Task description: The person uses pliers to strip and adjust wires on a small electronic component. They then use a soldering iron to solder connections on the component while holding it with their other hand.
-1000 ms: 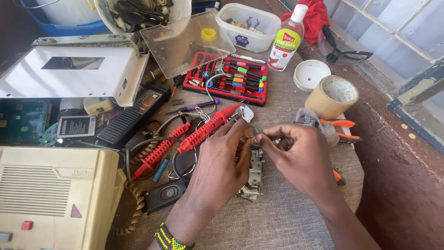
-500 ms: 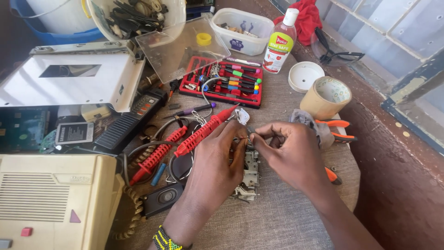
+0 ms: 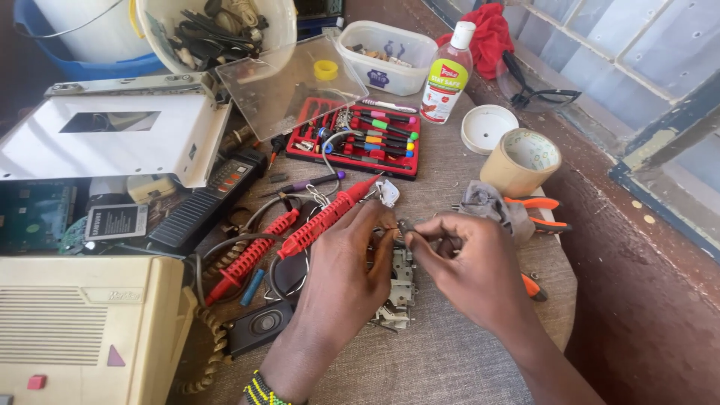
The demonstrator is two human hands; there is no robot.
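A small grey metal mechanism (image 3: 400, 289) lies on the brown table (image 3: 450, 360), between my two hands. My left hand (image 3: 346, 270) rests on its left side, fingers curled over its top. My right hand (image 3: 465, 262) pinches a small thin part at the mechanism's upper end, fingertips meeting those of the left hand. What the pinched part is cannot be made out. A red test probe (image 3: 326, 216) with its cable lies just left of my left hand. A beaded band circles my left wrist.
A red case of coloured screwdrivers (image 3: 358, 136) sits behind the hands, a roll of tape (image 3: 520, 161) and orange pliers (image 3: 536, 204) to the right. A beige device (image 3: 82, 326), a white casing (image 3: 112, 139), a handset (image 3: 202, 202) and tubs fill the left and back.
The view has shifted slightly. Both hands stay together over the mechanism, with only small finger movement.
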